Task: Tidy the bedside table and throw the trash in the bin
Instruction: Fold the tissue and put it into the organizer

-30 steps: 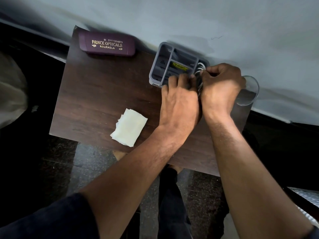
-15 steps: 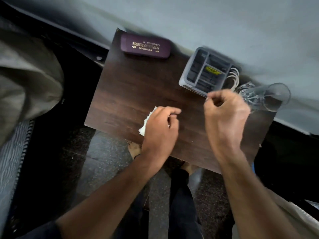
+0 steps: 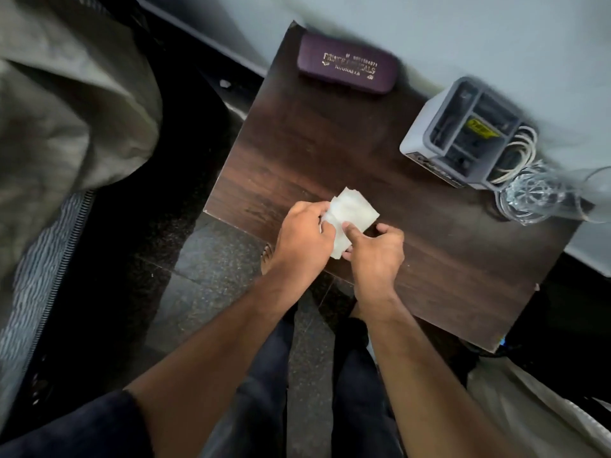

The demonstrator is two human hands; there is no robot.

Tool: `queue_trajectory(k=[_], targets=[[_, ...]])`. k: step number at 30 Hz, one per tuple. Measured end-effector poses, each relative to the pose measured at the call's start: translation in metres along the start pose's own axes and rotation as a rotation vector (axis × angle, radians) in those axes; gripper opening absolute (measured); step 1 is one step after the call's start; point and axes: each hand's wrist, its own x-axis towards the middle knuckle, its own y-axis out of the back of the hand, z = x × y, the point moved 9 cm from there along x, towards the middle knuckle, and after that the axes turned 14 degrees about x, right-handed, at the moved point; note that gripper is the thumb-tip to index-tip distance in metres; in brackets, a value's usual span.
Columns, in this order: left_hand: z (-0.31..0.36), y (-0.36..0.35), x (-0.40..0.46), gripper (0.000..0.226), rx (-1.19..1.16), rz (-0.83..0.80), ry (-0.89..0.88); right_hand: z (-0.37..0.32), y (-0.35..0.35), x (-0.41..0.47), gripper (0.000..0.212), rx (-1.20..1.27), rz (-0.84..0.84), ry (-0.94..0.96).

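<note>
Both hands meet over the near left part of the dark wooden worktop, each holding the same white tissue. The left hand has its grip closed on the tissue's left edge, fingers curled around it. The right hand pinches the lower right part, thumb pressed on top of the paper. The tissue sits between the two hands close to the worktop's front edge; whether it is lifted clear of the wood or touching it, I cannot tell.

At the far left corner lies a purple glasses case with gold lettering, set along the back edge. Toward the far right stands a grey organiser with several compartments, a coiled white cable tucked in its right side. Just beside it, at the right edge, a clear glass lies on its side.
</note>
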Motion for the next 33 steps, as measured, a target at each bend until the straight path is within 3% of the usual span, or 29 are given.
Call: queue_trajectory(k=[2, 5, 8, 15, 20, 28, 33], targets=[[0.005, -0.003, 0.001, 0.044, 0.020, -0.016, 0.006, 0.007, -0.005, 0.006, 0.048, 0.054, -0.036, -0.032], [0.007, -0.001, 0.001, 0.043, 0.023, -0.047, 0.010, 0.014, -0.020, 0.001, 0.014, 0.174, -0.199, -0.157], [0.008, 0.005, -0.001, 0.041, 0.004, -0.052, 0.021, 0.002, -0.015, -0.003, 0.004, 0.131, -0.234, -0.115], [0.072, 0.039, -0.032, 0.035, -0.314, 0.086, -0.021, -0.085, 0.039, -0.017, 0.010, 0.188, -0.142, 0.255], [0.144, 0.037, -0.037, 0.039, -0.373, -0.001, -0.197, -0.145, 0.071, -0.020, 0.006, 0.268, -0.119, 0.431], [0.205, 0.031, -0.018, 0.043, -0.322, 0.023, -0.277, -0.187, 0.097, 0.016, 0.021, 0.371, -0.019, 0.463], [0.211, 0.011, -0.006, 0.043, -0.343, -0.061, -0.243, -0.187, 0.092, 0.040, 0.014, 0.391, 0.004, 0.410]])
